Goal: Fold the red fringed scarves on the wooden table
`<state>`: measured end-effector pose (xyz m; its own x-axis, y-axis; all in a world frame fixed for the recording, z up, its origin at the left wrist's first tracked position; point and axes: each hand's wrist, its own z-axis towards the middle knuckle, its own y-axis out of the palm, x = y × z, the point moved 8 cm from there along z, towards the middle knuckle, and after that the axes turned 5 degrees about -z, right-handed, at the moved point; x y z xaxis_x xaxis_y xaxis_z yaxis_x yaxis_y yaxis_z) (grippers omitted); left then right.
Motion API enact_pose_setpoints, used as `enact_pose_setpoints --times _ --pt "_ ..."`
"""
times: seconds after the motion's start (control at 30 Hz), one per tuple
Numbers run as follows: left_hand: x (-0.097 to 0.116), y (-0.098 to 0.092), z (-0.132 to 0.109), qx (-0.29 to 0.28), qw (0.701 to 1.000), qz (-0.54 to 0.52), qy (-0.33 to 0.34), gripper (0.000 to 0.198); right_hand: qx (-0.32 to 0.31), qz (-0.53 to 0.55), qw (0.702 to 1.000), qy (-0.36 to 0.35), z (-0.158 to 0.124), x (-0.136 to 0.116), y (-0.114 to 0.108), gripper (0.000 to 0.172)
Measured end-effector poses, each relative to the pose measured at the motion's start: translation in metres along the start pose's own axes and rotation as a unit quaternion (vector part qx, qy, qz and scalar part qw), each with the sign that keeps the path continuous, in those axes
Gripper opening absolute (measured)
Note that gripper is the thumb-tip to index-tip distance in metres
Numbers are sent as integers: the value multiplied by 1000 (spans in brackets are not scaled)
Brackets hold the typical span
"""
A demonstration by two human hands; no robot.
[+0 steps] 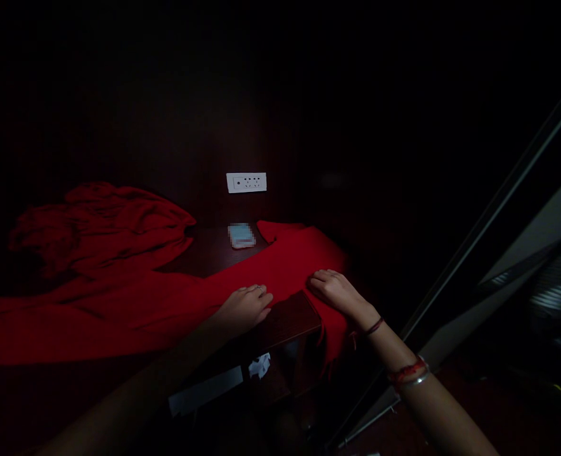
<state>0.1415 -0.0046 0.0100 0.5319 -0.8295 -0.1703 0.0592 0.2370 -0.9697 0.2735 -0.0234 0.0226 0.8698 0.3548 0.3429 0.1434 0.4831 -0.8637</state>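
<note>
A long red cloth lies across the dark tabletop and hangs over its right side. My left hand rests on the cloth's near edge, fingers slightly bent and apart, with a ring on one finger. Farther right, my right hand touches the cloth near the table's corner. Its fingers are curled together at the cloth, which they seem to pinch. To the left, more red fabric lies bunched up and gathered.
A phone-like object, blurred out, lies behind the cloth below a white wall socket. Under the tabletop are a pale flat strip and a crumpled white item. A metal-edged frame slants at the right.
</note>
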Motion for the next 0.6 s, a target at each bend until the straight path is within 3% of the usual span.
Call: enact_pose_setpoints --times 0.33,0.53,0.6 --pt "-9 -3 -5 -56 998 8 12 45 -19 4 1000 18 4 6 -4 26" --pt "-19 -13 -2 -14 999 34 -13 20 17 26 999 -16 7 -10 -3 27" --pt "-25 -20 1 11 999 38 -21 20 25 20 999 -15 11 -15 -3 27"
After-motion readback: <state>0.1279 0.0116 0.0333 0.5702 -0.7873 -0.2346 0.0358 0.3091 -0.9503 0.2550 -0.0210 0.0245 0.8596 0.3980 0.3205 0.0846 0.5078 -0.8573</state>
